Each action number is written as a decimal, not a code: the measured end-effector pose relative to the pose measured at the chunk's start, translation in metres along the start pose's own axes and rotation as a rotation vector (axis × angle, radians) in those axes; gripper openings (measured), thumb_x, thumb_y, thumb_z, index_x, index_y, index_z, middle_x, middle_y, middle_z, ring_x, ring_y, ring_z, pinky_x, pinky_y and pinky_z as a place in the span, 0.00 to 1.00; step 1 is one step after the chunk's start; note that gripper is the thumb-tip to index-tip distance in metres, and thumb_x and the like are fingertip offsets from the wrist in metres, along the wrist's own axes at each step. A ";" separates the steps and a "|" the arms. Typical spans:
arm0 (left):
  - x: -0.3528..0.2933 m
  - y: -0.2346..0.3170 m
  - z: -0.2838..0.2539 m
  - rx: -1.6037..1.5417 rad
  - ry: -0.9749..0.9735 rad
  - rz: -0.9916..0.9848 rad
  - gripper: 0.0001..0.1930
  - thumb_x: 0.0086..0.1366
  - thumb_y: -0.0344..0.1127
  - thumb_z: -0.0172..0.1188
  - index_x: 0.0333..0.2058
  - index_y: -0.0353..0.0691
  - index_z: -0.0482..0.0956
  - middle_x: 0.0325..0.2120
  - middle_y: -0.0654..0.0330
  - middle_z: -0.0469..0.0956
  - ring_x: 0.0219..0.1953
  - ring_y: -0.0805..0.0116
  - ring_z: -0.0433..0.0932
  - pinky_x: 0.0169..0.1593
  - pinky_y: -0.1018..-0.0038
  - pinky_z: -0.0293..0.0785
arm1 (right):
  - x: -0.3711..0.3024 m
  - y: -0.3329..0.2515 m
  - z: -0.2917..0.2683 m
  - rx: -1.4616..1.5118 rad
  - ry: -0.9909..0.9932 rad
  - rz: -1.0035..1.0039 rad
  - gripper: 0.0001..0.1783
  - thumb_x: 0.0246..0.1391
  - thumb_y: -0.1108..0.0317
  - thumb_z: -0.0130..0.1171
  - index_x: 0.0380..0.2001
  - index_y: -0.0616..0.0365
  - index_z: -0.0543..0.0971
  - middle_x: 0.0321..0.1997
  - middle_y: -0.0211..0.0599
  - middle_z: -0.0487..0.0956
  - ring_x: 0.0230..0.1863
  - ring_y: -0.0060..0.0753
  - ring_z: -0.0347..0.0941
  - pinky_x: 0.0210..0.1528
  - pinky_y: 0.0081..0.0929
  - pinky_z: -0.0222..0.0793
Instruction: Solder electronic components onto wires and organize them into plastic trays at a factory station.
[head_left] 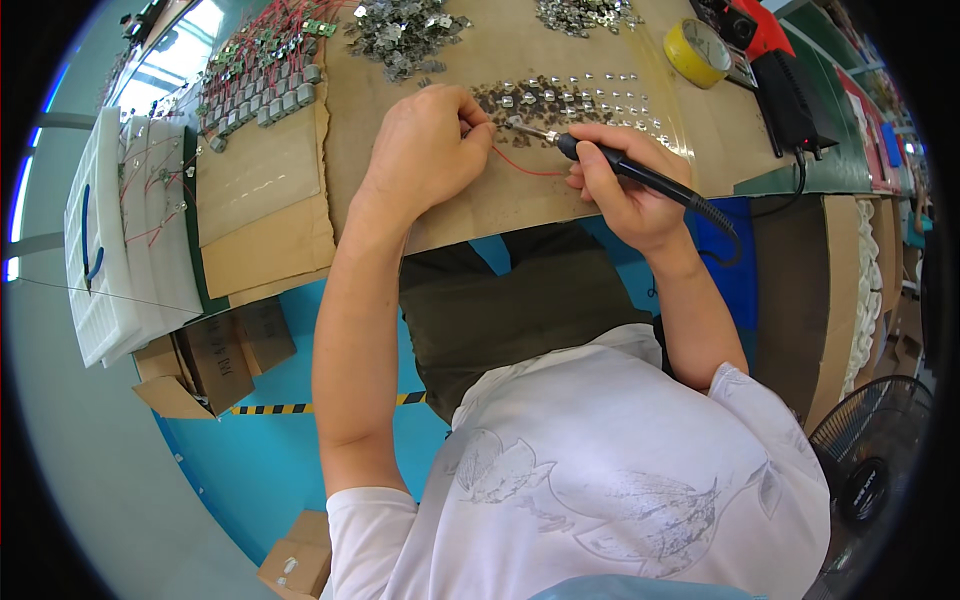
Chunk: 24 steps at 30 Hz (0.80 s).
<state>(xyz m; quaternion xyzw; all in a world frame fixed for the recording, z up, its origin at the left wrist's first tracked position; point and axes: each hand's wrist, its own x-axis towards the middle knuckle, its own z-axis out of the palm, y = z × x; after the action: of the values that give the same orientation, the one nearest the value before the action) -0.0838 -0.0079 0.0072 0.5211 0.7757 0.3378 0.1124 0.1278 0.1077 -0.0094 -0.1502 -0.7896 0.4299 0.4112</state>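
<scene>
My right hand grips the black handle of a soldering iron. Its metal tip points left, close to the fingers of my left hand. That hand is closed in a pinch, and a thin red wire runs from its fingertips towards the lower fingers of my right hand. Whatever else the left fingertips hold is hidden. Just beyond the tip, small shiny metal pieces stand in rows on a brown-stained part of the cardboard sheet.
Heaps of small metal parts lie at the back. Grey motor-like blocks with red wires stand at left, beside white foam trays. A yellow tape roll and a black iron stand are at right. A fan stands lower right.
</scene>
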 end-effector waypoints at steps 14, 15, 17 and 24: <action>0.003 0.005 -0.001 0.024 -0.023 -0.032 0.08 0.61 0.35 0.69 0.33 0.35 0.86 0.22 0.55 0.83 0.25 0.64 0.81 0.32 0.67 0.75 | -0.001 -0.002 0.000 0.045 0.021 0.065 0.09 0.58 0.75 0.68 0.43 0.63 0.87 0.28 0.34 0.85 0.26 0.19 0.82 0.29 0.17 0.75; 0.002 0.004 0.000 0.019 -0.029 -0.035 0.08 0.61 0.34 0.68 0.33 0.35 0.86 0.23 0.55 0.83 0.25 0.64 0.81 0.33 0.67 0.76 | -0.001 -0.002 0.000 0.045 0.021 0.063 0.09 0.58 0.75 0.68 0.43 0.63 0.87 0.28 0.34 0.85 0.26 0.19 0.82 0.29 0.17 0.75; 0.003 0.003 0.001 0.016 -0.032 -0.039 0.08 0.61 0.34 0.68 0.33 0.35 0.86 0.23 0.55 0.83 0.25 0.64 0.81 0.33 0.67 0.76 | 0.000 -0.002 0.000 0.037 0.011 0.045 0.09 0.59 0.75 0.68 0.43 0.63 0.87 0.27 0.34 0.85 0.27 0.19 0.82 0.29 0.17 0.75; 0.003 0.004 0.001 0.046 -0.026 -0.032 0.07 0.60 0.33 0.68 0.32 0.35 0.86 0.23 0.54 0.83 0.26 0.62 0.83 0.34 0.66 0.77 | -0.001 -0.002 0.000 0.042 0.013 0.009 0.09 0.59 0.75 0.68 0.43 0.63 0.87 0.27 0.34 0.85 0.27 0.20 0.82 0.29 0.18 0.75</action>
<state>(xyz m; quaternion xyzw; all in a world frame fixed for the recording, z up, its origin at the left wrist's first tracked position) -0.0815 -0.0037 0.0100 0.5155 0.7899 0.3113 0.1156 0.1286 0.1061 -0.0079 -0.1480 -0.7770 0.4473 0.4176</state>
